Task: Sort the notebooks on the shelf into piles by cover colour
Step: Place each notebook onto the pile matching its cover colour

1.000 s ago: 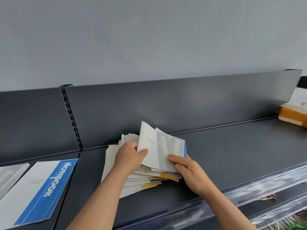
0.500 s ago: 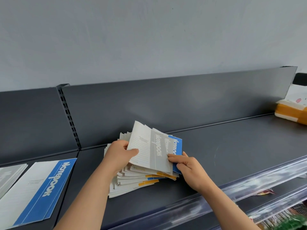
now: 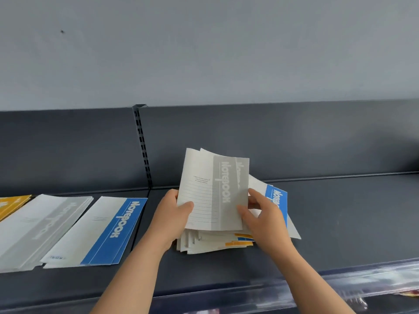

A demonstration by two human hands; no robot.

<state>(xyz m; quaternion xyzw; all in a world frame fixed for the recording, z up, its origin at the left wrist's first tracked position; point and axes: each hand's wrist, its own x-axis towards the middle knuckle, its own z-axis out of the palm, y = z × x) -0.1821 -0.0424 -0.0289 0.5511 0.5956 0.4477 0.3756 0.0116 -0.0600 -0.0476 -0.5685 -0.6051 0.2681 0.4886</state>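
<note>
Head view: we log a yellow pile (image 3: 11, 203) cut off at the left edge, and a blurred clear front rail (image 3: 362, 282) nearest us. Our left hand (image 3: 172, 214) and right hand (image 3: 263, 214) both grip grey notebooks (image 3: 204, 189), tilted up over the mixed stack (image 3: 210, 243) and hiding most of it. To the left lie a grey pile (image 3: 38, 227) and a blue pile (image 3: 106, 230) on the dark shelf (image 3: 340, 223), with a grey wall (image 3: 204, 53) behind.
</note>
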